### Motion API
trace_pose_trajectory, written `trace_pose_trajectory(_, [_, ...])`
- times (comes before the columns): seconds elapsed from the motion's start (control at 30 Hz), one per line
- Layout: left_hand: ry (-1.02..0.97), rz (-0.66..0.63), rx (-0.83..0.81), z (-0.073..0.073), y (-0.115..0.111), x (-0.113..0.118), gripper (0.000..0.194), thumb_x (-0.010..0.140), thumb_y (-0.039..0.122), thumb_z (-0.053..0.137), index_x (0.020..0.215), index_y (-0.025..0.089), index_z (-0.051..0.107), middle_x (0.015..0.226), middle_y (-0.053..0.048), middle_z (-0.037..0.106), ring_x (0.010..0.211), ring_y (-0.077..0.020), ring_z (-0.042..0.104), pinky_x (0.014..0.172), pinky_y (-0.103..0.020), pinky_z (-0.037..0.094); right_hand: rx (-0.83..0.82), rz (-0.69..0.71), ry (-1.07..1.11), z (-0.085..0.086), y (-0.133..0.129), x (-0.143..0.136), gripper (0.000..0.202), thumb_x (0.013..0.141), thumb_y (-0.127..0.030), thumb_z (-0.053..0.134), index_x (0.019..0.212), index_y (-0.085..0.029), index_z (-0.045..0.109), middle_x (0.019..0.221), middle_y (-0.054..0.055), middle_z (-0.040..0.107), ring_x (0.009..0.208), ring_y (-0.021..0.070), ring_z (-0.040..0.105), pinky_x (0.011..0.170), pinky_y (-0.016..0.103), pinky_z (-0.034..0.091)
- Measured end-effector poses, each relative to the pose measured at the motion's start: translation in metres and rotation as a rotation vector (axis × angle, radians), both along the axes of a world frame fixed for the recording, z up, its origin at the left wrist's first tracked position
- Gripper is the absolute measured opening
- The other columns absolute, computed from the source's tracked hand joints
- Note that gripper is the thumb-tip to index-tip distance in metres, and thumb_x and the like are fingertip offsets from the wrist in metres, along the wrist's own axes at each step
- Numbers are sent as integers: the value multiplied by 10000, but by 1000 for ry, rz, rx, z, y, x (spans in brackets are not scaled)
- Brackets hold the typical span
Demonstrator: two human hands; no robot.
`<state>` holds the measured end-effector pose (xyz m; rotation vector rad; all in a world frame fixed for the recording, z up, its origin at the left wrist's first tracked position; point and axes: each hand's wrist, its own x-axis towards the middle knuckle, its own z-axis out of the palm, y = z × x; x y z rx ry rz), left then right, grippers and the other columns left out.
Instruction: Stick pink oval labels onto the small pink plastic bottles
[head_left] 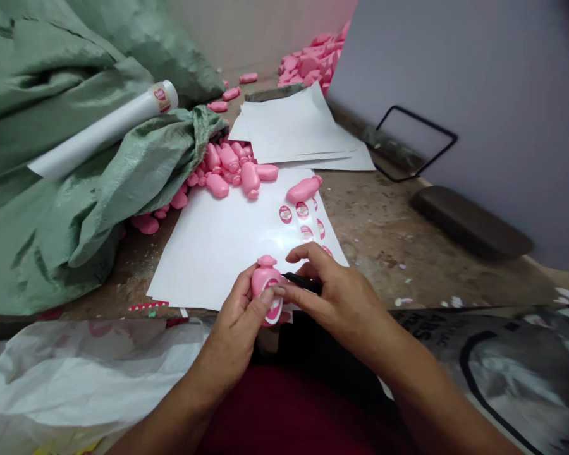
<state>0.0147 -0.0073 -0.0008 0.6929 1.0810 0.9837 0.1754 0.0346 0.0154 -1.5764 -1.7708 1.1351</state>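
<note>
My left hand [241, 309] is closed around a small pink bottle [266, 278], held upright near the table's front edge. An oval pink and white sticker [274, 308] is on the bottle's front, and my left thumb presses on it. My right hand [336, 287] holds a slim black tool [303, 282] whose thin tip points at the bottle; its exact kind is unclear. The right thumb touches the sticker beside my left thumb. Just beyond the hands lies a white sticker sheet [218, 253] with several oval stickers [302, 210] at its right side. Another pink bottle [304, 189] lies on it.
A green woven sack [165, 158] spills pink bottles [227, 158] at the left, with a white roll [109, 129] on it. White sheets [294, 126] lie farther back, near a pink heap [313, 60]. A grey panel [478, 82] stands at the right. Plastic bags [99, 373] hang below the table.
</note>
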Motion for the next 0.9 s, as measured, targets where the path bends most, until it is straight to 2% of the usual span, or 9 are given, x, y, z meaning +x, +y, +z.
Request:
trace_pose_trajectory(0.1, [18,-61,29,1,0,1,448,948,408,611,1372,272,556,1379,-90,591,1223,-264,582,916,-366,550,-13,18,114,-2,2,2,302,798,-474,686,980,-256,586,729,-20,616,661,181,563,637,306,402])
trace_pose_trajectory(0.2, [5,-89,47,2,0,0,475,912,325,670,1370,278,554,1417,-87,563,1238,-267,573,911,-363,555,-15,13,292,-9,7,1,261,804,-446,699,908,-240,577,745,-29,592,687,161,548,654,295,415])
trace_pose_trajectory(0.3, [-94,-104,-40,3,0,-2,613,810,188,763,1372,292,541,1409,-86,575,1192,-251,616,926,-354,543,-33,15,414,-17,14,0,269,823,-456,686,806,-222,557,734,-29,564,680,147,522,647,291,413])
trace_pose_trajectory(0.4, [-220,-108,-162,6,3,-5,731,716,60,798,1361,292,542,1420,-77,577,1200,-240,630,1012,-359,503,16,-15,413,-22,18,-1,262,818,-442,689,778,-216,563,737,-27,554,690,145,508,663,294,412])
trace_pose_trajectory(0.47, [-286,-90,-204,8,6,-6,683,736,89,800,1347,269,553,1405,-84,590,1191,-243,641,1013,-358,508,54,-40,408,-23,19,0,230,817,-419,689,805,-216,581,773,-23,567,719,147,516,691,297,414])
trace_pose_trajectory(0.63, [-313,3,-218,10,15,-15,416,905,374,668,1282,214,597,1237,-130,685,1025,-242,701,825,-348,586,66,-51,380,-27,18,0,236,841,-440,653,847,-214,585,791,-20,545,708,142,492,686,302,390])
trace_pose_trajectory(0.7, [-179,18,-199,14,12,-31,426,882,394,690,1268,228,624,1160,-125,717,943,-219,706,766,-309,582,62,-68,348,-31,18,3,268,871,-487,615,884,-223,573,749,-30,511,675,141,463,650,298,369])
trace_pose_trajectory(0.77, [76,19,-175,19,0,-58,456,820,400,757,1245,260,670,1123,-98,735,910,-205,699,769,-279,570,41,-93,310,-35,19,9,314,909,-544,554,968,-236,561,698,-44,481,636,145,446,612,293,356])
trace_pose_trajectory(0.9, [729,81,-56,15,-39,-143,380,706,468,815,1055,322,782,1180,-35,742,1172,-314,623,958,-339,533,67,-121,197,-40,26,24,337,971,-550,427,1051,-241,536,673,-35,536,597,162,508,605,303,396])
